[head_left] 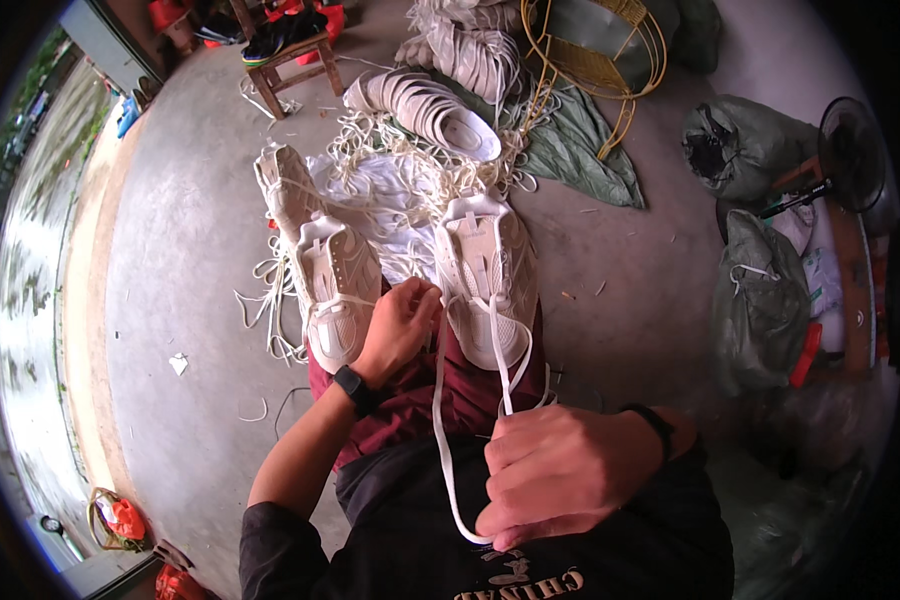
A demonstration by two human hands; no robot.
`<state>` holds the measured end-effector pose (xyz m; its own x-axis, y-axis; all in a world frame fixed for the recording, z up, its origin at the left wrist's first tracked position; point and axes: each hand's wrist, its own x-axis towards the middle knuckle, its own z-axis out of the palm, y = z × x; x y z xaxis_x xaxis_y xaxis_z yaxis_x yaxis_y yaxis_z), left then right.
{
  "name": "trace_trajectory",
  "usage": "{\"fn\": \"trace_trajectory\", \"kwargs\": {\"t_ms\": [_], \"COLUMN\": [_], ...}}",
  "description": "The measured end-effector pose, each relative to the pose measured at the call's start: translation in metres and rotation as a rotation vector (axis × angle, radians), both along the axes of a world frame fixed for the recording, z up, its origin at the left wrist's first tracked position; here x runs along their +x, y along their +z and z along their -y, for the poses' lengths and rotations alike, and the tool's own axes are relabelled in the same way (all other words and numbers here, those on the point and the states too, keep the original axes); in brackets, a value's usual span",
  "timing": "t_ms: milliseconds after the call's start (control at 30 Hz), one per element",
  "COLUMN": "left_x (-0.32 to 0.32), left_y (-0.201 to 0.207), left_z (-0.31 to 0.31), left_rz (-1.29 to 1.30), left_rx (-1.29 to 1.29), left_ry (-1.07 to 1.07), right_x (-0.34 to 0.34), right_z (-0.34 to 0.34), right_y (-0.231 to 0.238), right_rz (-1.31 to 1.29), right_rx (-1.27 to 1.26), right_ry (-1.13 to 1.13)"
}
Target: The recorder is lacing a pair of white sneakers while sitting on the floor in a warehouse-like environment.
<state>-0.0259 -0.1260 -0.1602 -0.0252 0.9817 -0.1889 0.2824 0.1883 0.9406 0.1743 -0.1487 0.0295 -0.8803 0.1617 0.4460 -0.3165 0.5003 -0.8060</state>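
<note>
Two beige and white sneakers lie on my maroon-trousered thighs, toes toward me. A white shoelace (446,450) runs from the front eyelets of the right-hand sneaker (478,258) down to my right hand (570,462). That hand is closed around the lace in front of my black shirt, drawing out a loop. My left hand (400,325) is at the inner side of the same sneaker, thumb and fingers pinched together by its eyelet edge. What they pinch is hidden. A short lace crosses the front of the left-hand sneaker (338,280); another beige shoe (288,185) lies beyond it.
Past my knees are a tangle of white laces (380,145) and a stack of beige shoe uppers (420,105) beside a green sheet (580,150). A yellow wire-frame chair (610,50), a wooden stool (290,65), sacks (760,300) and a fan (850,155) stand around.
</note>
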Motion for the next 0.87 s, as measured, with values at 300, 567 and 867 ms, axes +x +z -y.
{"fn": "trace_trajectory", "kwargs": {"t_ms": [300,567,867], "left_x": [0.015,0.002,-0.001], "left_y": [0.011,0.006,0.018], "left_z": [-0.009,-0.017,-0.022], "left_rz": [-0.159,-0.155,-0.147], "left_rx": [0.122,0.14,0.165], "left_ry": [-0.099,-0.231,-0.28], "right_x": [-0.02,0.013,0.021], "right_z": [-0.005,-0.068,-0.079], "right_y": [-0.041,-0.152,-0.213], "right_rz": [0.167,0.445,0.298], "right_rx": [0.157,0.268,-0.008], "right_ry": [-0.246,-0.961,-0.982]}}
